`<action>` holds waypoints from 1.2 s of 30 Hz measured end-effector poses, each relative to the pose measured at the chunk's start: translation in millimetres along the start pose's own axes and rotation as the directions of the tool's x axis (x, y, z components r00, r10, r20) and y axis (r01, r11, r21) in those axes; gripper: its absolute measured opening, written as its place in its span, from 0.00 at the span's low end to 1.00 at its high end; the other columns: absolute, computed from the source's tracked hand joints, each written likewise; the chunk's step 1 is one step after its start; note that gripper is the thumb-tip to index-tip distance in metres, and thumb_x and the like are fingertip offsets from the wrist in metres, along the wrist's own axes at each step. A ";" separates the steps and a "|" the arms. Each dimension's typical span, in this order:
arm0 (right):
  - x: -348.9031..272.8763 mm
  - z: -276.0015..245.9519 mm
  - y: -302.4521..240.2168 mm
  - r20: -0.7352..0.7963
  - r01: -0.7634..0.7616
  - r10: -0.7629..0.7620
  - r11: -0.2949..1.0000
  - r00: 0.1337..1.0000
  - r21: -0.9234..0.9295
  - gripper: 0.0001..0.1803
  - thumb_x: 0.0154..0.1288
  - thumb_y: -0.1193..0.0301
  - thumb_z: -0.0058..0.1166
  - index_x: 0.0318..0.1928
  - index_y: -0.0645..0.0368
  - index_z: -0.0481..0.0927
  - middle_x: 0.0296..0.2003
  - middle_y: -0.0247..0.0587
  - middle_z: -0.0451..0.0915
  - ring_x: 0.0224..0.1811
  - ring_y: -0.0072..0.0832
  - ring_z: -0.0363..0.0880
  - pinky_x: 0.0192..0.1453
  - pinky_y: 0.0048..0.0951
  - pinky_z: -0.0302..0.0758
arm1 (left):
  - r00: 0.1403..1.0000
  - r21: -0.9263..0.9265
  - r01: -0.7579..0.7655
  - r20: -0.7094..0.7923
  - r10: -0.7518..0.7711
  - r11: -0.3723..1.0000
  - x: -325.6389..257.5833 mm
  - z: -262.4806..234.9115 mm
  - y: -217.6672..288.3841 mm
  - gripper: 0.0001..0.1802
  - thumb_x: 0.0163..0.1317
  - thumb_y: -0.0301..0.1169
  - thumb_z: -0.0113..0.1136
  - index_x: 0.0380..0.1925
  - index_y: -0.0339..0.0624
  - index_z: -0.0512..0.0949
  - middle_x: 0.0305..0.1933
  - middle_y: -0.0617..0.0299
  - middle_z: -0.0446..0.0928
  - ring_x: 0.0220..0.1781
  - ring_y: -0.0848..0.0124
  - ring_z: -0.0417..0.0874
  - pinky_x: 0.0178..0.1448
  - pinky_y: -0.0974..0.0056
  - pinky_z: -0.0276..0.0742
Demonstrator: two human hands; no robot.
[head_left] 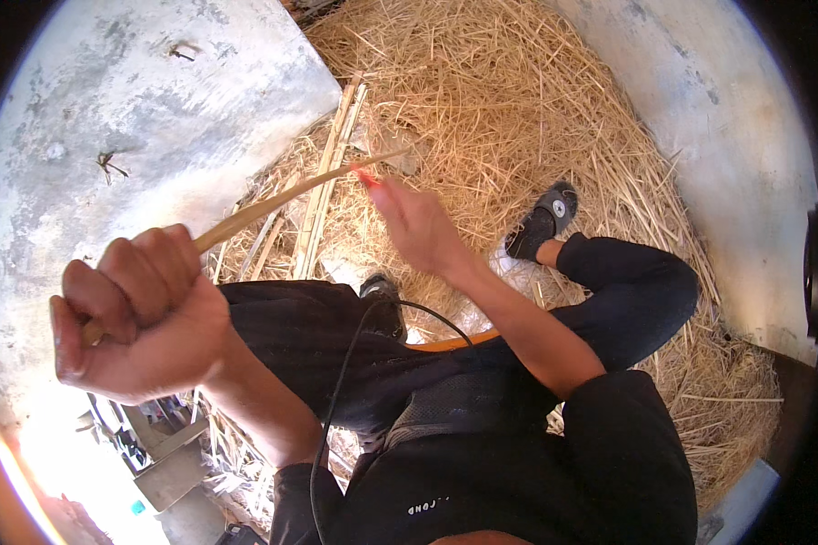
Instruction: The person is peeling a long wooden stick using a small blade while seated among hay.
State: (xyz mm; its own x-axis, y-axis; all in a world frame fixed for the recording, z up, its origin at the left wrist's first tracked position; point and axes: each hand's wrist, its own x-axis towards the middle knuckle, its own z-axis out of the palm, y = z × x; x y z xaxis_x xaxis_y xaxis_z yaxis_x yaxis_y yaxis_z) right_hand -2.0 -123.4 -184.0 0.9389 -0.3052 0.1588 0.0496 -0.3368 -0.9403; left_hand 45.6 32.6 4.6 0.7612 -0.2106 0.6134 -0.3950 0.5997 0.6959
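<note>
Clenched in the left hand (145, 309) at nine o'clock, a slender wooden strip (277, 202) points toward two, its far end beside a small red object (367, 179) the right hand (423, 229) pinches; loose straw (518, 86) spreads toward one o'clock.

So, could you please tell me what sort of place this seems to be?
Perhaps a rough, makeshift workshop: straw-like strips lie thickly underfoot, longer slats lie among them, and a worn, pale wall stands at the right.
</note>
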 end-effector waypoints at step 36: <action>-21.6 27.5 38.3 0.019 -0.057 0.069 0.925 0.997 -0.375 0.20 0.69 0.60 0.39 0.31 0.65 0.73 0.13 0.51 0.69 0.16 0.45 0.71 0.22 0.38 0.64 | 0.996 0.069 -0.083 0.044 0.080 0.994 -41.5 -5.3 15.9 0.22 0.63 0.42 0.33 0.10 0.50 0.56 0.04 0.67 0.51 0.06 0.78 0.43 0.12 0.69 0.42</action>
State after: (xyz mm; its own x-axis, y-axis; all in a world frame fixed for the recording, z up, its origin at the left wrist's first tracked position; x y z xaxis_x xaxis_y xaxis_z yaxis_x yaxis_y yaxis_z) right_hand -11.0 -105.2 -231.8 0.9464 -0.3107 0.0880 -0.1351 -0.6285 -0.7660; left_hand 10.5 55.0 -11.7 0.7036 -0.1955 0.6832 -0.4914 0.5606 0.6665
